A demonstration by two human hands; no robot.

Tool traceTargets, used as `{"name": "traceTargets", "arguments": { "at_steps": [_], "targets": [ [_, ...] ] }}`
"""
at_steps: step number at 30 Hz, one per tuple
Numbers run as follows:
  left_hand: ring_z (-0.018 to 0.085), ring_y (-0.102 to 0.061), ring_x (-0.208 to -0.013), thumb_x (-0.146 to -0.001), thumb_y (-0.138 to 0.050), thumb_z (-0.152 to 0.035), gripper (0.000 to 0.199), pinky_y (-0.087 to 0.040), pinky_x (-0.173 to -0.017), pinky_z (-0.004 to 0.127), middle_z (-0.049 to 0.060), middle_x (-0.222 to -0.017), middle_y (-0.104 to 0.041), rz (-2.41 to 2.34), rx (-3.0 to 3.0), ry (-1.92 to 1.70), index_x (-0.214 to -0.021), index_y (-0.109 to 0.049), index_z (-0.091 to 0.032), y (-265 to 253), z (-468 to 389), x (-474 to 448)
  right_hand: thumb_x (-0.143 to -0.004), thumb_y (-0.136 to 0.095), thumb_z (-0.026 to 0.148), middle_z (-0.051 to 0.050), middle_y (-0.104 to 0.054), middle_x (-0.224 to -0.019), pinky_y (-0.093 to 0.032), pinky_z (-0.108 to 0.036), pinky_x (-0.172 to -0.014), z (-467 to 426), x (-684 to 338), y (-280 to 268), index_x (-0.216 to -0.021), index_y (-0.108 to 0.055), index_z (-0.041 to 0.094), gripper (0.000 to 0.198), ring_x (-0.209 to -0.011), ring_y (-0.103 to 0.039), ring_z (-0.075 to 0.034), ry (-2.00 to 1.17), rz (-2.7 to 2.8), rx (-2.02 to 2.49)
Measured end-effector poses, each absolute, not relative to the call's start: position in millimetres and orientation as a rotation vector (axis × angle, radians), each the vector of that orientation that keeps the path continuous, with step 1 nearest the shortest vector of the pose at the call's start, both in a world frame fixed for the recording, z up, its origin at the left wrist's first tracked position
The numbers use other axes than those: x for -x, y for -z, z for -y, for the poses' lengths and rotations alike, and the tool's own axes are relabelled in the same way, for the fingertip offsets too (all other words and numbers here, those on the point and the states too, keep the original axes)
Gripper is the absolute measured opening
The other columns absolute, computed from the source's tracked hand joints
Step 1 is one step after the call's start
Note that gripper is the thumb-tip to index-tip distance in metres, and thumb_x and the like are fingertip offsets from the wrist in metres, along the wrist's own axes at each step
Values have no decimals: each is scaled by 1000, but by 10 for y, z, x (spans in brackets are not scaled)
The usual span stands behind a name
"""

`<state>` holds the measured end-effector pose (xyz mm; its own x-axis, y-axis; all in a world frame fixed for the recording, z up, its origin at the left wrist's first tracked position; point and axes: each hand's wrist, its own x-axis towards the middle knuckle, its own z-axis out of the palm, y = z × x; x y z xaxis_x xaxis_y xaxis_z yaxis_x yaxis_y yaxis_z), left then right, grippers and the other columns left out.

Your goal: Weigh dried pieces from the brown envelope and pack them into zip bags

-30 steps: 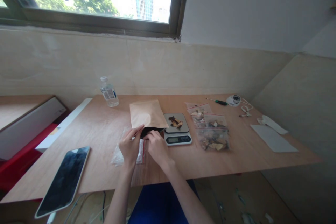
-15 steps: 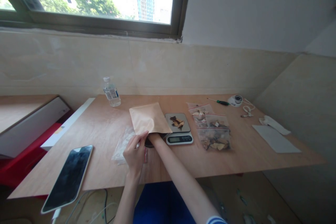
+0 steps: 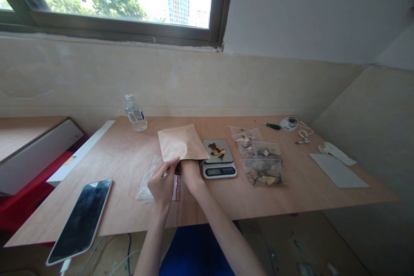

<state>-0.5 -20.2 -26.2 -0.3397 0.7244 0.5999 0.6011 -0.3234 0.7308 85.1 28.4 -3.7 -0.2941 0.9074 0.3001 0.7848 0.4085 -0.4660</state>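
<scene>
A brown paper bag [image 3: 181, 142] lies on the table with its mouth towards me. My left hand [image 3: 161, 183] pinches the bag's edge at the mouth, on the left. My right hand [image 3: 190, 174] reaches into the opening; its fingers are hidden inside, so I cannot see what they hold. Just right of the bag stands a kitchen scale [image 3: 220, 171] with dried brown slices [image 3: 216, 151] on its plate. Partly under my left hand lie clear zip bags [image 3: 147, 185] with a red strip.
Several zip bags of dried pieces [image 3: 263, 170] lie right of the scale. Farther right are a screwdriver [image 3: 273, 126], a small white camera [image 3: 289, 123] and a white sheet [image 3: 338, 170]. On the left are a bottle [image 3: 136, 116] and a phone [image 3: 80, 220] overhanging the front edge.
My right hand has drawn back a little out of the paper bag, so its back and wrist show more. My left hand keeps its pinch on the bag.
</scene>
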Motion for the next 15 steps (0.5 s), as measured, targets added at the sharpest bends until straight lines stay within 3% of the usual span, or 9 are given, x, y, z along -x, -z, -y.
{"name": "traceTargets", "arguments": {
  "at_steps": [3, 6, 12, 15],
  "targets": [
    [16, -66, -82, -82, -59, -34, 16, -49, -73, 26, -1, -88, -73, -1774, -1728, -1742, -89, -72, -26, 257, 182, 23, -90, -42, 8, -16, -67, -104, -45, -40, -90, -127, -927, 123, -104, -65, 10, 27, -96, -62, -26, -315, 2143, 1483],
    [16, -66, -81, -82, -59, -34, 17, -49, -73, 26, -1, -88, -73, -1772, -1726, -1753, -89, -72, -26, 243, 164, 34, -90, -43, 7, -12, -67, -108, -44, -39, -92, 36, -1021, 162, -108, -63, 14, 28, -102, -59, -26, -304, 2105, 1396],
    [15, -66, -78, -82, -58, -33, 16, -47, -70, 24, -1, -86, -73, -1818, -1750, -1757, -86, -72, -26, 181, 108, 104, -91, -46, 17, -5, -67, -104, -48, -30, -89, 335, -1385, 167, -111, -61, 21, 25, -99, -60, -17, -510, 1800, 1050],
    [14, -65, -72, -81, -59, -34, 16, -46, -66, 23, -2, -84, -73, -1882, -1720, -1767, -86, -72, -27, 137, 55, 153, -89, -50, 25, -6, -67, -100, -51, -29, -81, 385, -1749, 243, -108, -61, 20, 22, -90, -62, -17, -455, 1564, 1158]
  ]
}}
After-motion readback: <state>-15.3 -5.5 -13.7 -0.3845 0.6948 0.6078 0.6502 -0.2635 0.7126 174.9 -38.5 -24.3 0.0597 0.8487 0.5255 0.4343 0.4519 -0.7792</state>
